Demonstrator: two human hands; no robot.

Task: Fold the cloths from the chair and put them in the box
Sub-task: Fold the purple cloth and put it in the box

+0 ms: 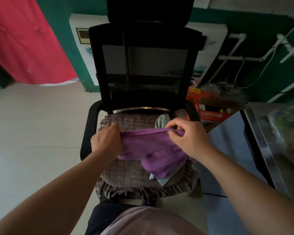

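— Where's the purple cloth (153,148)?
— Over the office chair's (143,68) quilted seat cushion (126,173), stretched between both hands.
— And each grip?
— Left hand (107,141) clamped on its left edge, right hand (192,138) pinching the top hem. A pale blue cloth (163,121) lies behind.

Looks like a lived-in room of a home or small back office, not a lab or workshop. Pale tiled floor (32,119), green-painted wall (255,53) with exposed white pipes (234,48) and loose cables. Black mesh office chair (143,65) with a quilted brown cushion (126,168). Red curtain (24,39) hanging at left. White wall-mounted appliance (81,41) behind the chair, printed cardboard boxes (210,112) and plastic bags stacked on the floor.
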